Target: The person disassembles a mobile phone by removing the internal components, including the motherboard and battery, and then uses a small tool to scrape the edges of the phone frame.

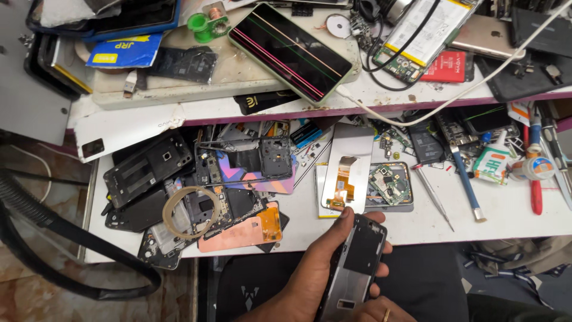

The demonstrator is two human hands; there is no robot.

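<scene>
My left hand (316, 268) grips a stripped phone frame (359, 256), black and grey, held upright in front of the bench edge. Its thumb lies along the frame's left side and its fingers wrap round the right side. My right hand (374, 310), with a ring on one finger, shows only partly at the bottom edge and holds the frame's lower end. Just above the frame, a silver display panel (351, 155) with an orange flex cable lies on the white bench (506, 217), beside a green circuit board (387, 182).
A pile of phone frames and back covers (179, 185) with a tape ring (190, 211) fills the bench's left. Screwdrivers (465, 179), a glue tube (491, 164) and pliers lie to the right. On the raised shelf are a phone with a lined screen (292, 50), a battery and a white cable.
</scene>
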